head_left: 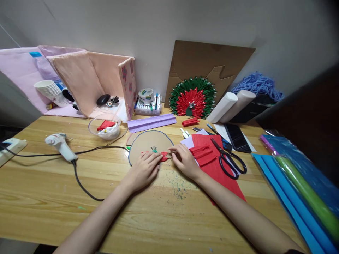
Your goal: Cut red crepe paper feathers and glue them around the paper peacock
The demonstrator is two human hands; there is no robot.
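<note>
A round cardboard disc (144,139) with a blue-edged rim lies on the table. It bears a small green paper piece with a crest (154,150) and red paper petals (164,156). My left hand (145,169) rests on the disc's lower part, its fingers stretched flat over the red paper and partly hiding it. At the disc's right edge, beside the petals, my right hand (185,160) has its thumb and fingers drawn together. What the right fingertips pinch is too small to make out. Red crepe paper (225,183) lies under and beyond the right forearm.
Black-handled scissors (230,160) lie on the red paper. A white glue gun (62,146) with its cord is at left, near a clear bowl (91,127). Behind stand a purple paper strip (152,122) and a green-and-red peacock craft (192,100). A phone (237,137) lies right.
</note>
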